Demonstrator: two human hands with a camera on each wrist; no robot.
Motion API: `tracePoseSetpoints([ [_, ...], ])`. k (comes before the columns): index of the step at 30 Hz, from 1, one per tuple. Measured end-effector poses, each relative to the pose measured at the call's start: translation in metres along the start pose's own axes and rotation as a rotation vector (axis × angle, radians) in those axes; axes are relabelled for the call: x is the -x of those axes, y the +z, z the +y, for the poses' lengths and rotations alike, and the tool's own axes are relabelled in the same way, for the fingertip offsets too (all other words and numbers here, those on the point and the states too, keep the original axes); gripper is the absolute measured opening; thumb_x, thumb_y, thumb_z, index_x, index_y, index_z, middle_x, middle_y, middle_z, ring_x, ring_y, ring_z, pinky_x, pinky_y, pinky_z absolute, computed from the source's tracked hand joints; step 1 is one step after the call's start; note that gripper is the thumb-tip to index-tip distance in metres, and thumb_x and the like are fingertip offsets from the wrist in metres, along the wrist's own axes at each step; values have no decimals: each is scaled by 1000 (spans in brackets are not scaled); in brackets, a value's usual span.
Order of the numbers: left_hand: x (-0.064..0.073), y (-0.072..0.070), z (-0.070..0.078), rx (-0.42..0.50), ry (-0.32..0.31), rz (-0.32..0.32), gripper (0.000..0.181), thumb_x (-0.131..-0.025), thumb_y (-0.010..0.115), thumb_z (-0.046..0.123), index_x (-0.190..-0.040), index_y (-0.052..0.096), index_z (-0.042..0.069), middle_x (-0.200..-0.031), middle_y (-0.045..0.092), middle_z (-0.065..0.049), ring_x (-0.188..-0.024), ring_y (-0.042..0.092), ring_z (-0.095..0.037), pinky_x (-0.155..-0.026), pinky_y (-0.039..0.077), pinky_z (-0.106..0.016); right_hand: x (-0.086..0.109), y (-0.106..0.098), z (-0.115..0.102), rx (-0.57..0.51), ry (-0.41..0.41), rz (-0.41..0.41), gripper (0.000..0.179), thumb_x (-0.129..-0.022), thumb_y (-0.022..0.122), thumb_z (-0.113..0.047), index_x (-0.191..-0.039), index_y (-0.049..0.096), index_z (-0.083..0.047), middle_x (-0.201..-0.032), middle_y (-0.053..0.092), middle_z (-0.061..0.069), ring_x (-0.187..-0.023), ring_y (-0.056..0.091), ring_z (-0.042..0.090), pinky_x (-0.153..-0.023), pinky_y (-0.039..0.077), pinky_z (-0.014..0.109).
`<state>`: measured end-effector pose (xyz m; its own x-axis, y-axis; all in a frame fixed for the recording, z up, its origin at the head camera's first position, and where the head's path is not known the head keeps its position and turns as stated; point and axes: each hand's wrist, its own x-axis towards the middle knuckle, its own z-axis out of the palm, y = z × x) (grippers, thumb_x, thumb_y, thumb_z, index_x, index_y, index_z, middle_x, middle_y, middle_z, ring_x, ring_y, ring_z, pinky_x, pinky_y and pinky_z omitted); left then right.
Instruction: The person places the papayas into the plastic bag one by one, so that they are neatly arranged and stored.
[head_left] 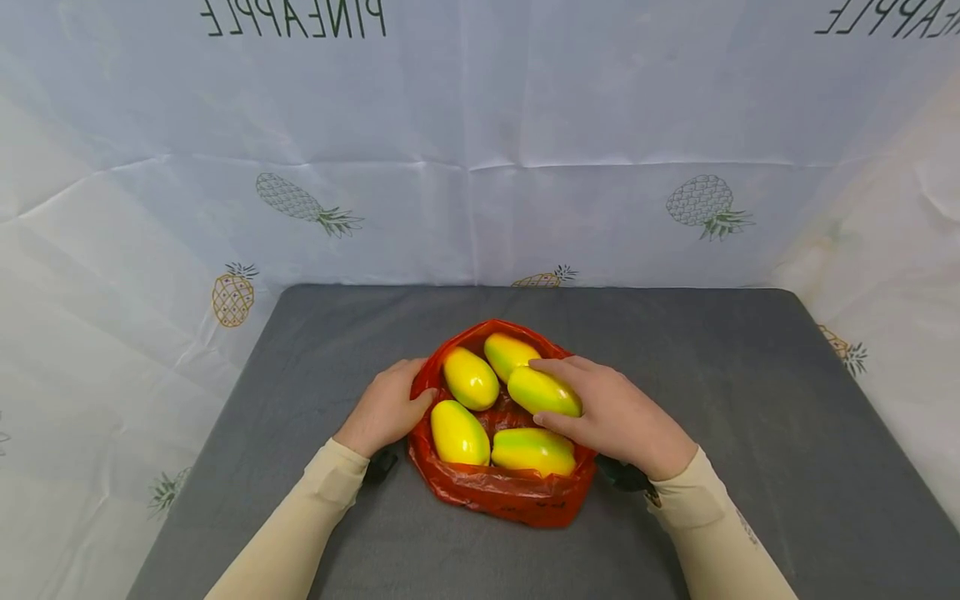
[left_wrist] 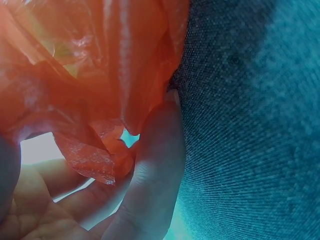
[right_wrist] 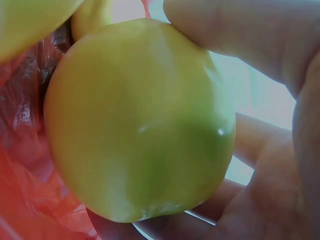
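Observation:
A red plastic bag (head_left: 495, 497) stands with its mouth spread wide, holding several glossy yellow-green mangoes (head_left: 470, 379). My left hand (head_left: 386, 408) grips the bag's left side, its thumb over the rim. In the left wrist view, the fingers (left_wrist: 155, 170) curl around the thin, crumpled plastic. My right hand (head_left: 622, 421) holds one mango (head_left: 543, 392) at the right of the bag's mouth, between thumb and fingers. The right wrist view shows this mango (right_wrist: 140, 120) up close, with the thumb (right_wrist: 235, 30) against its upper side. The bag's bottom is mostly hidden by the fruit.
The bag sits on a dark grey cloth-covered table (head_left: 337, 333). Behind and beside the table hangs a pale curtain (head_left: 480, 217) printed with pineapples. A dark wrist device (head_left: 626, 477) shows below my right hand, close to the bag.

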<state>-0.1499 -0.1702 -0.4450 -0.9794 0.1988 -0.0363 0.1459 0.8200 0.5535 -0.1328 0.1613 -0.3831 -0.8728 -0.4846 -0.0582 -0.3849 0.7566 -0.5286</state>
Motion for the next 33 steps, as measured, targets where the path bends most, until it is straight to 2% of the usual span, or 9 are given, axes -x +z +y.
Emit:
tracePoseSetpoints([
  [11, 2, 2, -1, -5, -4, -3, 49, -103, 71, 24, -147, 63, 4, -131, 72, -15, -110, 70, -32, -102, 62, -54, -4, 11, 1, 5, -14, -40, 65, -96, 80, -45, -155, 58, -28, -146, 65, 2, -116, 64, 16, -97, 59, 42],
  [21, 0, 2, -2, -4, 5, 4, 49, -102, 71, 25, -146, 64, 4, -130, 72, -14, -109, 69, -30, -101, 62, -52, -7, 13, 5, -4, -13, -66, 63, -97, 78, -40, -156, 58, -27, -141, 67, 1, -114, 62, 16, -95, 58, 41],
  [33, -1, 2, -1, -9, 14, 5, 48, -103, 71, 24, -145, 64, 3, -127, 72, -14, -106, 68, -29, -100, 63, -52, -8, 18, 9, -3, 32, -105, 62, -98, 77, -36, -157, 58, -27, -142, 66, 6, -117, 62, 19, -99, 57, 45],
])
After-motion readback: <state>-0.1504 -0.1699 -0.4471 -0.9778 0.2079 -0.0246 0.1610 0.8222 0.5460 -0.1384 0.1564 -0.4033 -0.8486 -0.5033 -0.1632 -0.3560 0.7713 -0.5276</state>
